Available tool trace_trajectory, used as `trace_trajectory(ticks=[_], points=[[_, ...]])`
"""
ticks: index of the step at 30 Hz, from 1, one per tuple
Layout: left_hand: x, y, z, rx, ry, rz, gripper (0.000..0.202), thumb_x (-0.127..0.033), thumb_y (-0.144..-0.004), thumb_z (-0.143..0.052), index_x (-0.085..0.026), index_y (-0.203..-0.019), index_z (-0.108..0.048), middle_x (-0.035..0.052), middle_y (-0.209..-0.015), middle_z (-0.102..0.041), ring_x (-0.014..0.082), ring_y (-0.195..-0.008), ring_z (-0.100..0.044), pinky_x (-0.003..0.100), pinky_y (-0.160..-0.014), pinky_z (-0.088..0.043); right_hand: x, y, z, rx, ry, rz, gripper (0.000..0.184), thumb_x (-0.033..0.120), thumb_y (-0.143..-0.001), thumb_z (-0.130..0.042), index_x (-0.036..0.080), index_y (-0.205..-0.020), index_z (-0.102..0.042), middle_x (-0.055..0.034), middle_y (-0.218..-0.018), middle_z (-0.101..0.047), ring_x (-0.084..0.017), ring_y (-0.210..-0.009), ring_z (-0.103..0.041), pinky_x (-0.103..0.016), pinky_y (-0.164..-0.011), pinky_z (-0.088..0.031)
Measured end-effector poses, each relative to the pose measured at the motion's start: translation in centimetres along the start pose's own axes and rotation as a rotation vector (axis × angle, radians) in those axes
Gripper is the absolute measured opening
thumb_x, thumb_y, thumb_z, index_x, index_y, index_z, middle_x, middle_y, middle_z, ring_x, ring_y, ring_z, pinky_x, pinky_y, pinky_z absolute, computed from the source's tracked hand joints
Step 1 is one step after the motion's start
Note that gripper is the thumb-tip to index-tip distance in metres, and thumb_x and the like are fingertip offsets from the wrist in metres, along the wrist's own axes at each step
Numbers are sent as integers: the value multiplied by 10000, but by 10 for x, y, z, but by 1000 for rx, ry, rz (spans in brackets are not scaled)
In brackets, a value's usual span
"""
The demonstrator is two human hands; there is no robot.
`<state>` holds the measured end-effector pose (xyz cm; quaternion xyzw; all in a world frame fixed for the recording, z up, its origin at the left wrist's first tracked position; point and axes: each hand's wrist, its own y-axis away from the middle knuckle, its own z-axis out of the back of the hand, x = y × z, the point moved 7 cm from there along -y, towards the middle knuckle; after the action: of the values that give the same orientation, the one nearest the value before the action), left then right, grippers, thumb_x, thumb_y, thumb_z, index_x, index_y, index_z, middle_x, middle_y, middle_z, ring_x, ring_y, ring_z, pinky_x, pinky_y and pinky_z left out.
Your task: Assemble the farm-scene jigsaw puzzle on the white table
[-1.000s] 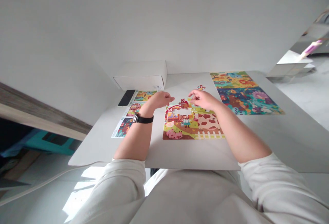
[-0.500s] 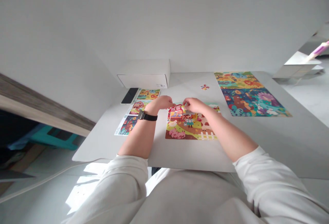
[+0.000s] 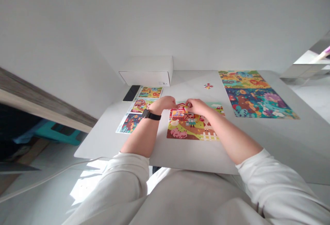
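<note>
A farm jigsaw puzzle [image 3: 190, 132] with a red barn, a pig, a cow and a white fence lies flat on the white table in front of me. My left hand [image 3: 166, 103] is at its upper left corner, fingers curled and pressed together; what they grip, if anything, is hidden. Over the puzzle's top edge, right of the barn roof, my right hand [image 3: 196, 106] pinches a small puzzle piece [image 3: 186, 109], mostly covered by the fingers. Beyond the puzzle rest loose puzzle pieces [image 3: 208, 86] close together.
Two finished-looking picture puzzles, a savanna scene [image 3: 242, 79] and an undersea scene [image 3: 260, 103], lie at the right. On the left is a reference sheet [image 3: 139, 105] with small pictures, beside a dark phone [image 3: 131, 93]. A white box [image 3: 144, 77] stands against the wall.
The view has shifted slightly. My right fingertips have come down a little nearer the barn roof, while my left hand stays at the puzzle's corner.
</note>
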<state>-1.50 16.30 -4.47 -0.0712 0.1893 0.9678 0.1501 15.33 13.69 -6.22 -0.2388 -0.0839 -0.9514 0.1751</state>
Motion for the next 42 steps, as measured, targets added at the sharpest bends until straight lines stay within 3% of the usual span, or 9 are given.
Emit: trace_trajectory(ticks=[5,12,17,22,27,32,42], points=[[0,-1,0,15,-11,20,340,-514,-822,-731,-204,-927,-825,112,-924,-804,231,-790,-692,289,-685,-444,-6,-2,16,-28,-150,-3,200,242,-915,-747,212,-1113,-755,-45,-1005,-796,-170,-840,-690,-258,-737,-462],[-4,2,9,-132,60,-31,338,-494,-900,-669,-227,-1058,-805,71,-1016,-793,212,-879,-690,262,-744,-463,-35,-3,48,-59,-266,-109,208,277,-907,-778,202,-1100,-754,-47,-907,-780,-164,-732,-675,-283,-721,-494],[-22,3,1,-118,72,-113,362,-534,-899,-660,-237,-1066,-784,49,-993,-786,190,-835,-675,253,-670,-422,-40,1,41,89,-122,-185,188,253,-868,-805,203,-1047,-778,-55,-889,-801,-187,-733,-696,-292,-700,-491],[-38,-1,-12,-108,-8,-181,435,-583,-934,-587,-221,-1086,-775,100,-1035,-796,235,-886,-696,285,-686,-427,-36,1,31,147,-10,-191,180,234,-835,-818,209,-1014,-821,-65,-967,-827,-208,-814,-725,-287,-710,-490],[-43,-1,-18,-127,-26,-192,373,-523,-935,-590,-214,-1045,-767,106,-1027,-799,237,-885,-704,298,-686,-423,-37,2,29,161,84,-198,234,277,-786,-851,230,-1015,-850,-71,-963,-832,-216,-790,-727,-294,-688,-487],[-48,3,-20,-168,-11,-180,323,-473,-935,-603,-207,-1005,-773,106,-1000,-799,240,-862,-699,308,-675,-417,-34,3,30,157,190,-172,167,313,-787,-843,235,-934,-853,-94,-948,-828,-233,-766,-720,-310,-647,-479],[-50,0,-27,-202,7,-113,366,-507,-928,-621,-189,-1009,-783,138,-1010,-789,272,-911,-708,326,-730,-452,-26,6,27,175,272,-171,157,243,-755,-845,232,-912,-847,-133,-929,-817,-288,-806,-740,-349,-687,-513]])
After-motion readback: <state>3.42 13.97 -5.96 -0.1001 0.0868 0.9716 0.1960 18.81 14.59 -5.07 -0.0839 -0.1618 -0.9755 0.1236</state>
